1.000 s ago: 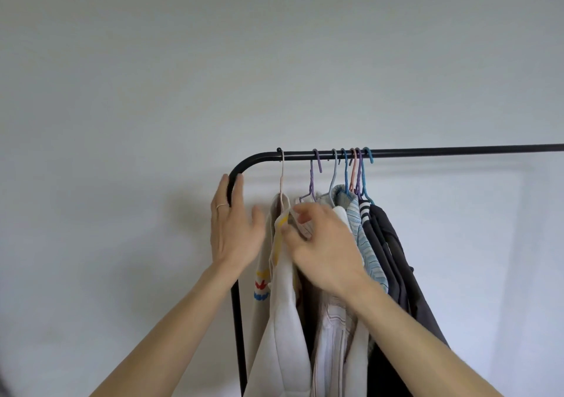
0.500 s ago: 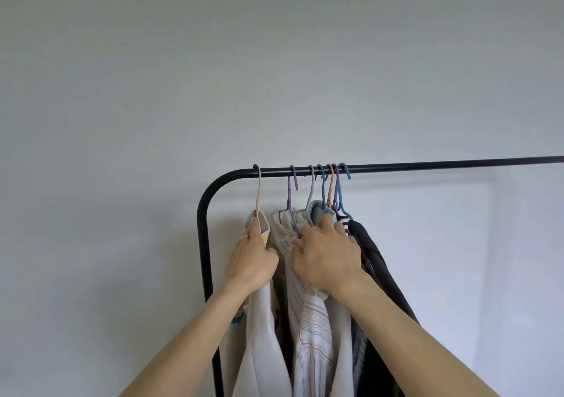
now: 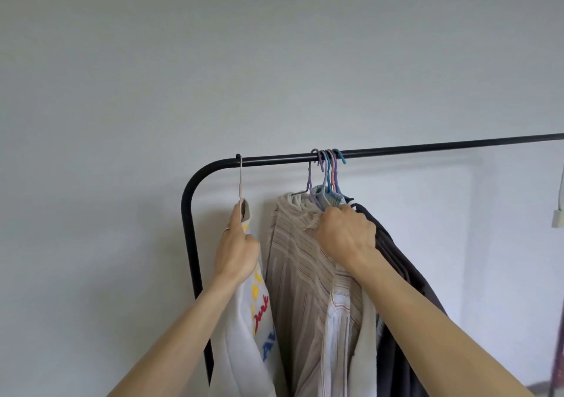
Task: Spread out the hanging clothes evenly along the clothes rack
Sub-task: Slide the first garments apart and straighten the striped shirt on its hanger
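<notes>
Clothes rack (image 3: 427, 148) with garments bunched at its left end. A black rail runs from the bent corner at 9 o'clock toward 3 o'clock, where most of its length is bare. One pale hanger hook (image 3: 240, 180) sits alone beside the corner; the remaining hooks (image 3: 328, 164) crowd together just right of it.

Risks. The clustered hooks overlap, so a pull on one garment is likely to drag its neighbours along and leave the spacing uneven. A hook lifted while sliding may jump off the rail and drop its garment. The striped shirt (image 3: 293, 259), gripped by its cloth, not its hanger, may slip off the hanger shoulder if tugged sideways.

Hand pose. The left hand (image 3: 236, 251) reaches up at 10 o'clock of the bundle, its grip pressed together on the collar of the white printed sweatshirt (image 3: 244, 335) directly under the lone hook. The right hand (image 3: 345, 235) is raised at 12 o'clock of the bundle, its grip fisted around the gathered collars below the crowded hooks, with the dark garments (image 3: 396, 274) hanging at its 3 o'clock side. Both forearms extend upward from the lower frame edge.
</notes>
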Motion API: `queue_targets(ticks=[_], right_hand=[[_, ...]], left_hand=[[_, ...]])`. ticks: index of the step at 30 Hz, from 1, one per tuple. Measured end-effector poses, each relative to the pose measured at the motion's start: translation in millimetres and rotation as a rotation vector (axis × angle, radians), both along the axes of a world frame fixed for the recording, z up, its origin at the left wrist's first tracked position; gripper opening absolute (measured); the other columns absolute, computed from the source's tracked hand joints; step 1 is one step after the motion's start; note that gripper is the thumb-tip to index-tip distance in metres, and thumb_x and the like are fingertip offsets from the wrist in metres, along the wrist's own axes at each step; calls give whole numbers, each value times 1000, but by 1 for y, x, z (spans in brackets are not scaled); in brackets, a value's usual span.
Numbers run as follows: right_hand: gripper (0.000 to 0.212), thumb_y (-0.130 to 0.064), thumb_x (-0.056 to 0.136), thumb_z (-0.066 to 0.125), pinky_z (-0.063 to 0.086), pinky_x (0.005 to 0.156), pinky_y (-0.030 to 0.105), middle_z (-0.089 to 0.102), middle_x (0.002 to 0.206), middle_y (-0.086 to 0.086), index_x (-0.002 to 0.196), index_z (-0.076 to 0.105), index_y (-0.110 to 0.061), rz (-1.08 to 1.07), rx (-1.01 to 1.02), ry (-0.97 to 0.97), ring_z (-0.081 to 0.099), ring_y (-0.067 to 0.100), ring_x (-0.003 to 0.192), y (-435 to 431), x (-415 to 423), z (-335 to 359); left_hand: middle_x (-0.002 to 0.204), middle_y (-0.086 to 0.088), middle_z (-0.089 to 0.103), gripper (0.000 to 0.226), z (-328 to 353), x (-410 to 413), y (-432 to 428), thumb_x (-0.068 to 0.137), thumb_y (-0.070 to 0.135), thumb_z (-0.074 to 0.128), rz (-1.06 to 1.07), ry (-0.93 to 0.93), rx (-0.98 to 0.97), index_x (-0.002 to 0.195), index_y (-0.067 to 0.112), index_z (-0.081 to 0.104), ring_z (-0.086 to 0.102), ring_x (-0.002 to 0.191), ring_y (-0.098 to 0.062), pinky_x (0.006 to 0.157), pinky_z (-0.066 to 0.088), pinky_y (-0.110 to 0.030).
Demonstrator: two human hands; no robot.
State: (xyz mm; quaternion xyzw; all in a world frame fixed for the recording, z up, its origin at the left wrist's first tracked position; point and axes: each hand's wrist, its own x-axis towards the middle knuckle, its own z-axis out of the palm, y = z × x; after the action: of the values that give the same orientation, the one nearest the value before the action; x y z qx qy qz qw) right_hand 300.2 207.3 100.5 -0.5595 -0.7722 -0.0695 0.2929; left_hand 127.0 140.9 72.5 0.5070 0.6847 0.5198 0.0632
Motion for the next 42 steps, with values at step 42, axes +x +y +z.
queue_targets(ticks=[42], right_hand=[[30, -2, 89, 43, 42, 88, 36, 49, 121, 17, 114, 58, 2, -32, 213, -155, 46, 33, 111, 33, 13, 22]], left_hand=[[153, 6, 35, 72, 3, 10, 1, 91, -1, 29, 27, -75, -22, 154, 30, 13, 39, 136, -19, 97, 29, -21]])
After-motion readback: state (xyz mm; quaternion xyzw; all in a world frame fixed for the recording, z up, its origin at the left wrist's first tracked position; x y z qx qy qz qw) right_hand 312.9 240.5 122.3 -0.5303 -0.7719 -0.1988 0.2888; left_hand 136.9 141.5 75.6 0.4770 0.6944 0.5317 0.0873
